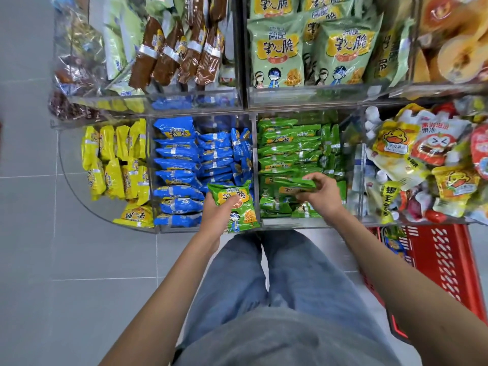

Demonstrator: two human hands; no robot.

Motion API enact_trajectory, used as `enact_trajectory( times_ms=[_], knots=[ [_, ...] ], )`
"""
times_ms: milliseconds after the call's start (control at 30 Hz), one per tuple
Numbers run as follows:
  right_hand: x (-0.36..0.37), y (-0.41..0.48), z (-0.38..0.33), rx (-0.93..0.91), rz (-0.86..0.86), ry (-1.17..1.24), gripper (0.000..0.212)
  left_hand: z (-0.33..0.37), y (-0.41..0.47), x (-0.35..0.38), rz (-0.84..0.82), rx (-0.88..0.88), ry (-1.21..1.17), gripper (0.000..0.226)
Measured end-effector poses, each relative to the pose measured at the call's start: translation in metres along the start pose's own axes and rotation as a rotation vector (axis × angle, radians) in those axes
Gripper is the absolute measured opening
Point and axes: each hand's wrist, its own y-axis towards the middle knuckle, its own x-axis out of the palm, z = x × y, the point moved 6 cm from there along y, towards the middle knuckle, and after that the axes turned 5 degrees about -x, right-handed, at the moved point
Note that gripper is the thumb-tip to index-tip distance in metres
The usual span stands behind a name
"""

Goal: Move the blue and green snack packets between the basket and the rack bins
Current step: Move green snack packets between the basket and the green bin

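Observation:
My left hand (216, 212) grips a green snack packet (237, 207), held flat over the front edge of the rack between the blue and green bins. My right hand (320, 194) is inside the green bin (295, 223), pinching another green packet (301, 184) on top of the pile. The bin of blue packets (184, 167) sits just left of it, full of stacked rows. A red basket (443, 262) stands on the floor at the right, with a blue packet (394, 244) showing inside near its far end.
Clear acrylic bins hold yellow packets (116, 165) at left and mixed jelly pouches (422, 165) at right. The upper shelf holds brown bars (179, 48) and large pale green bags (311, 48). Grey tiled floor lies left of the rack. My legs stand below it.

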Motion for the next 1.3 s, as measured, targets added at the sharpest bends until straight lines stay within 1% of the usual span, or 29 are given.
enact_trajectory(
  times_ms=[67, 133, 200, 267, 333, 400, 433, 500, 600, 667, 733, 833, 900, 967, 1100, 1167, 1267, 1300],
  knots=[
    [0.01, 0.008, 0.006, -0.065, 0.035, -0.183, 0.034, -0.004, 0.0, -0.001, -0.004, -0.003, -0.02, 0.068],
    [0.022, 0.012, 0.013, -0.087, 0.078, -0.274, 0.035, -0.007, -0.001, -0.001, -0.007, -0.013, -0.016, 0.053],
    [0.029, 0.015, 0.018, -0.106, 0.15, -0.279, 0.042, -0.014, 0.002, -0.003, -0.003, -0.036, -0.01, 0.06],
    [0.034, 0.019, 0.022, -0.102, 0.2, -0.234, 0.058, -0.02, 0.005, -0.003, -0.006, -0.06, -0.009, 0.076],
    [0.04, 0.025, 0.027, -0.085, 0.17, -0.253, 0.078, -0.024, 0.007, -0.002, -0.009, -0.066, -0.049, 0.079],
    [0.045, 0.031, 0.03, -0.07, 0.11, -0.363, 0.091, -0.025, 0.008, -0.002, -0.013, -0.07, -0.09, 0.077],
    [0.046, 0.033, 0.03, -0.069, 0.096, -0.409, 0.092, -0.026, 0.009, -0.002, -0.014, -0.071, -0.099, 0.075],
    [0.046, 0.033, 0.03, -0.085, 0.105, -0.43, 0.085, -0.024, 0.007, -0.002, -0.019, -0.068, -0.119, 0.066],
    [0.042, 0.029, 0.03, -0.16, 0.149, -0.416, 0.077, -0.023, 0.004, -0.003, -0.007, -0.077, -0.136, 0.035],
    [0.041, 0.028, 0.027, -0.201, 0.194, -0.391, 0.07, -0.021, 0.004, -0.005, 0.002, -0.075, -0.125, 0.025],
    [0.041, 0.03, 0.023, -0.202, 0.214, -0.373, 0.07, -0.02, 0.006, -0.007, -0.003, -0.079, -0.123, 0.021],
    [0.045, 0.033, 0.021, -0.205, 0.196, -0.445, 0.07, -0.019, 0.006, -0.008, 0.002, -0.084, -0.134, 0.028],
    [0.046, 0.03, 0.021, -0.218, 0.195, -0.564, 0.07, -0.018, 0.005, -0.008, 0.004, -0.084, -0.133, 0.027],
    [0.045, 0.026, 0.024, -0.213, 0.203, -0.621, 0.07, -0.019, 0.006, -0.007, 0.002, -0.087, -0.148, 0.025],
    [0.043, 0.024, 0.033, -0.173, 0.144, -0.557, 0.076, -0.02, 0.005, -0.001, -0.024, -0.078, -0.157, 0.022],
    [0.041, 0.023, 0.036, -0.171, 0.117, -0.523, 0.078, -0.02, 0.002, 0.003, -0.041, -0.069, -0.132, 0.031],
    [0.036, 0.019, 0.038, -0.156, 0.123, -0.482, 0.078, -0.022, 0.005, 0.005, -0.035, -0.078, -0.1, 0.057],
    [0.034, 0.017, 0.038, -0.138, 0.14, -0.453, 0.078, -0.021, 0.006, 0.006, -0.034, -0.072, -0.092, 0.061]
  ],
)
